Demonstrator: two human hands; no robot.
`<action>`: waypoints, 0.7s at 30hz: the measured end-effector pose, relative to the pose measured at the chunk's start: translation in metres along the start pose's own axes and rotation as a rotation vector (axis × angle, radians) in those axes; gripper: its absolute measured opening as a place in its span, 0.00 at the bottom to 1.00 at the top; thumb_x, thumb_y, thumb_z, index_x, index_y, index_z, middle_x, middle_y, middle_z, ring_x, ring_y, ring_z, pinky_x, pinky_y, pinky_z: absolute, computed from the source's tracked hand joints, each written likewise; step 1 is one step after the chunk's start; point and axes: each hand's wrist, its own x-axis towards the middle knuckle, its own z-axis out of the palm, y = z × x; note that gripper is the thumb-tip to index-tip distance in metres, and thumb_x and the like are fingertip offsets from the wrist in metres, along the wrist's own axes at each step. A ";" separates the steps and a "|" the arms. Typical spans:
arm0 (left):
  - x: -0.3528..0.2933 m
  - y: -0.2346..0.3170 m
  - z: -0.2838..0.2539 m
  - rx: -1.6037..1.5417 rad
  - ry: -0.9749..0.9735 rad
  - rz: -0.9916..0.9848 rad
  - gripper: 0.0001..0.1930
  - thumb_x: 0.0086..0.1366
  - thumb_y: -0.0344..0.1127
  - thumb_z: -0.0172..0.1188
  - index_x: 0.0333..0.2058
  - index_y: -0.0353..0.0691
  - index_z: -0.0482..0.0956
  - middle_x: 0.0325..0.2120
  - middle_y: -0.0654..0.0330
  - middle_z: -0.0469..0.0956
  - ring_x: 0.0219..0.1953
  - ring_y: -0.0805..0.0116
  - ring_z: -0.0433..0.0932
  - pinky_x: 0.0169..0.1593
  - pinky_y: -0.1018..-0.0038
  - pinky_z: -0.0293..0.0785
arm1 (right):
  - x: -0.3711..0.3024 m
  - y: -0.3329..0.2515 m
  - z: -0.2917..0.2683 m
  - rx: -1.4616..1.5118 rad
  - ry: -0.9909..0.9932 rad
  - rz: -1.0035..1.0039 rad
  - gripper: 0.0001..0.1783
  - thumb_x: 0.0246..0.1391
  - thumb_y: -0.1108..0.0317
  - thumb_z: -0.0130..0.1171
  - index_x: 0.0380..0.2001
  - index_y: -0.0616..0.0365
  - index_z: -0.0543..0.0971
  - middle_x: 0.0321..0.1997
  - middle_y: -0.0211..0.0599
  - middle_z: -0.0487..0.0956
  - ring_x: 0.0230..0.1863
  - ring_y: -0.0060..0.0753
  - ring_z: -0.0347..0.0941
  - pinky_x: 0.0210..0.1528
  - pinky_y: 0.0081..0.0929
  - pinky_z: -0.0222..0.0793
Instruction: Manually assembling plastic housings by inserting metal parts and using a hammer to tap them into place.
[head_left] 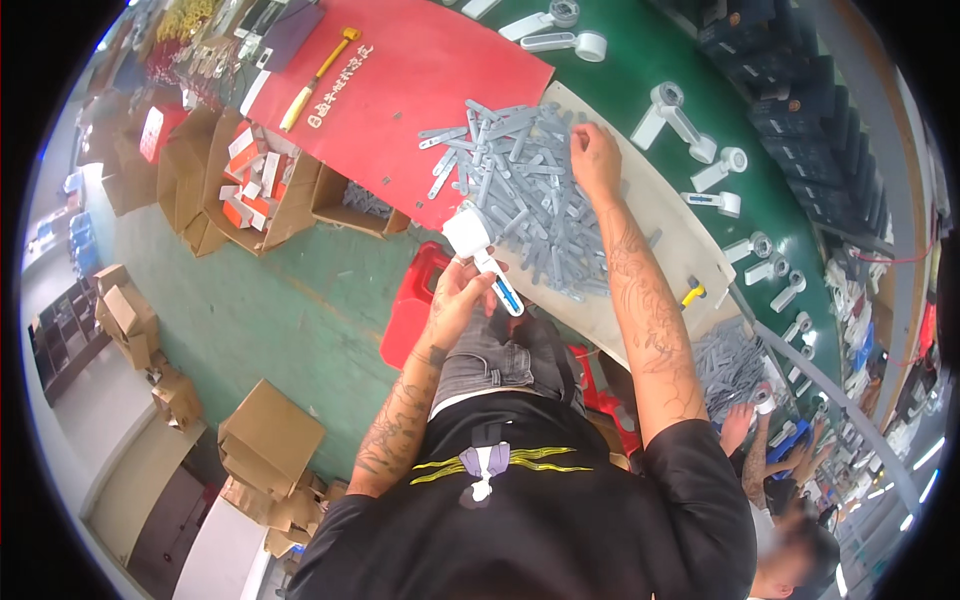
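Observation:
My left hand (463, 290) is closed round the neck of a white handheld fan (466, 231). The fan's round head points up and left, and a blue strip (507, 293) shows in its handle, which slants down to the right. At the far right side of a heap of grey plastic strips (530, 190), my right hand (596, 158) reaches down with curled fingers. Its fingertips are hidden, so what they grip cannot be made out. The heap lies partly on a red sheet (400, 95) and partly on a pale tabletop (665, 235).
Several white fans (665, 115) lie on a green conveyor (620, 85) beyond the table. A yellow-handled tool (320, 78) rests on the red sheet. Cardboard boxes (262, 235) and a red stool (410, 310) stand at left. Another person (790, 560) sits at lower right.

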 end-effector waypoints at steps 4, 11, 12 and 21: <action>0.003 0.004 0.000 0.004 -0.008 0.004 0.25 0.73 0.28 0.58 0.66 0.30 0.65 0.51 0.48 0.82 0.27 0.75 0.78 0.32 0.76 0.77 | 0.025 -0.014 0.010 -0.143 -0.081 -0.281 0.14 0.59 0.63 0.66 0.48 0.52 0.86 0.38 0.38 0.82 0.42 0.48 0.80 0.48 0.41 0.77; -0.001 0.016 0.000 -0.042 -0.009 0.034 0.23 0.74 0.29 0.56 0.65 0.30 0.66 0.51 0.49 0.82 0.27 0.75 0.78 0.32 0.75 0.77 | 0.013 -0.026 -0.052 1.248 -0.249 0.476 0.19 0.66 0.61 0.65 0.52 0.63 0.84 0.46 0.42 0.86 0.42 0.29 0.80 0.46 0.30 0.76; -0.001 0.014 0.000 -0.067 -0.025 0.046 0.23 0.74 0.29 0.55 0.65 0.31 0.66 0.52 0.49 0.81 0.27 0.75 0.78 0.32 0.75 0.77 | 0.001 -0.034 -0.067 1.242 -0.252 0.474 0.19 0.66 0.61 0.65 0.52 0.63 0.84 0.46 0.42 0.86 0.42 0.29 0.80 0.46 0.30 0.76; -0.005 0.008 0.067 -0.097 -0.156 0.132 0.25 0.76 0.30 0.51 0.68 0.31 0.63 0.54 0.47 0.79 0.31 0.70 0.79 0.36 0.72 0.79 | -0.184 -0.125 -0.192 0.695 -0.285 0.192 0.16 0.67 0.72 0.62 0.55 0.62 0.83 0.41 0.35 0.86 0.36 0.24 0.78 0.43 0.22 0.74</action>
